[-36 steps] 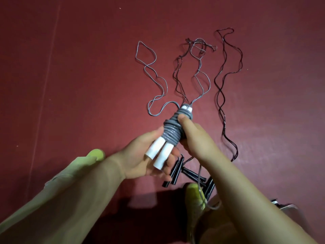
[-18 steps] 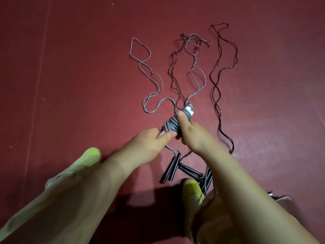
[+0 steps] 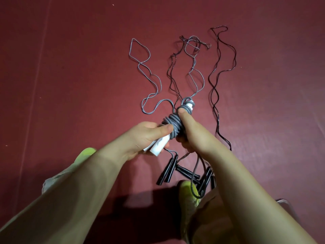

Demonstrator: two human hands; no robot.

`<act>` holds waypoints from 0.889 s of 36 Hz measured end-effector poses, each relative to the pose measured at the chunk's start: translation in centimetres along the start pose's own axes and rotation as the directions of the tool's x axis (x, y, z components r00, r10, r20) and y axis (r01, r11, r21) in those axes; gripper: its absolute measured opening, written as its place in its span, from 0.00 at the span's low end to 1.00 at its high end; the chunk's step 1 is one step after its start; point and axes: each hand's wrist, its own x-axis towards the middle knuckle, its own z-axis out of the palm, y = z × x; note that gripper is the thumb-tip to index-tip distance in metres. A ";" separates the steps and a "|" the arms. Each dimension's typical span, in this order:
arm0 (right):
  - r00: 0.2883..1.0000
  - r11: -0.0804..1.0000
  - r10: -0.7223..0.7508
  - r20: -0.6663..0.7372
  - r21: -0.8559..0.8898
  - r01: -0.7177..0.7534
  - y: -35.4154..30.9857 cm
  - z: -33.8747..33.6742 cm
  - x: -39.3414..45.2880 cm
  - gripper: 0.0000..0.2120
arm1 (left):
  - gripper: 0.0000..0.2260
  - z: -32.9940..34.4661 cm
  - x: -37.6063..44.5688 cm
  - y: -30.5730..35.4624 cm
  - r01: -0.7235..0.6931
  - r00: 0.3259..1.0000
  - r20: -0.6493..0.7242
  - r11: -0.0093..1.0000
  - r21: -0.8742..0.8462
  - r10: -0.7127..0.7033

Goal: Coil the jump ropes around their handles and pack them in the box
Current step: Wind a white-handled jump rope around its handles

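A grey jump rope (image 3: 173,123) is wound in several turns around its two white handles (image 3: 159,147), which I hold above the floor. My left hand (image 3: 140,136) grips the lower, bare ends of the handles, thumb on the coil. My right hand (image 3: 191,131) grips the coil from the right, thumb pressing the upper turns. A loose grey loop (image 3: 196,180) hangs below my right hand. Other ropes lie stretched on the floor beyond: a grey one (image 3: 151,74), a dark one (image 3: 173,73) and another dark one (image 3: 217,81). No box is in view.
Several black handles (image 3: 168,170) lie on the dark red floor (image 3: 70,67) just below my hands. My two yellow-green shoes (image 3: 189,192) are at the bottom, the right one touching the black handles. A small grey object (image 3: 282,201) shows at the lower right.
The handles swung from upright-tilted to hidden behind my left hand and back into view. My left hand shifted its grip lower, and a loose grey loop now hangs under my right hand.
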 end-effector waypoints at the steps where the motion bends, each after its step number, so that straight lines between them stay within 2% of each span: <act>1: 1.000 1.000 -0.003 0.010 -0.003 0.003 -0.1 -0.1 -0.1 0.23 | 0.11 0.0 0.1 0.1 -0.012 1.000 -0.007 1.000 0.027 0.012; 3: 1.000 1.000 -0.012 0.017 -0.020 0.012 -0.2 -0.2 -0.2 0.22 | 0.12 -0.2 0.2 0.0 -0.048 0.999 -0.019 0.994 0.103 0.050; 6: 1.000 0.996 -0.006 0.021 -0.093 0.008 0.0 -0.4 -0.3 0.23 | 0.23 -0.4 0.6 -0.2 -0.060 0.995 -0.059 0.948 0.312 0.083; 10: 0.999 0.969 0.031 -0.038 -0.244 -0.039 0.1 -0.2 -0.3 0.25 | 0.18 -0.1 0.6 -0.7 0.003 0.961 -0.201 0.721 0.693 0.190; 13: 0.998 0.948 0.027 -0.048 -0.317 -0.041 -0.3 -0.1 -0.6 0.20 | 0.19 0.2 0.5 -0.9 0.007 0.946 -0.218 0.659 0.753 0.238; 16: 0.996 0.953 0.038 -0.083 -0.296 -0.061 -0.5 -0.1 -0.7 0.17 | 0.18 0.2 0.7 -0.9 0.029 0.954 -0.216 0.654 0.756 0.207; 18: 0.996 0.935 0.012 -0.084 -0.351 -0.041 -0.4 -0.1 -0.7 0.21 | 0.15 0.2 0.5 -0.8 0.010 0.974 -0.168 0.715 0.699 0.151; 19: 0.994 0.939 -0.003 -0.106 -0.343 -0.034 -0.3 -0.1 -0.8 0.23 | 0.13 0.1 0.4 -0.7 -0.010 0.989 -0.108 0.786 0.619 0.097; 21: 0.987 0.953 -0.045 -0.156 -0.304 -0.004 0.1 -0.2 -0.6 0.25 | 0.13 -0.1 0.1 -0.7 -0.005 0.998 0.067 0.943 0.334 -0.018; 22: 0.984 0.962 -0.065 -0.165 -0.273 0.017 0.4 -0.2 -0.4 0.25 | 0.14 -0.3 -0.2 -0.6 0.034 0.988 0.140 0.982 0.186 -0.060; 24: 0.981 0.982 -0.112 -0.159 -0.170 0.085 0.7 -0.3 -0.3 0.24 | 0.22 -0.6 -0.6 -0.5 0.111 0.961 0.254 0.994 0.005 -0.109; 27: 0.980 0.990 -0.141 -0.142 0.002 0.142 0.7 -0.4 -0.3 0.21 | 0.32 -1.0 -0.9 -0.4 0.240 0.910 0.378 0.960 -0.141 -0.172; 30: 0.982 0.982 -0.155 -0.111 0.087 0.165 0.4 -0.4 -0.3 0.19 | 0.31 -1.2 -1.2 -0.3 0.322 0.872 0.457 0.909 -0.266 -0.175; 32: 0.986 0.983 -0.145 -0.080 0.098 0.152 0.2 -0.3 -0.3 0.21 | 0.28 -1.2 -1.2 -0.5 0.333 0.881 0.430 0.902 -0.275 -0.195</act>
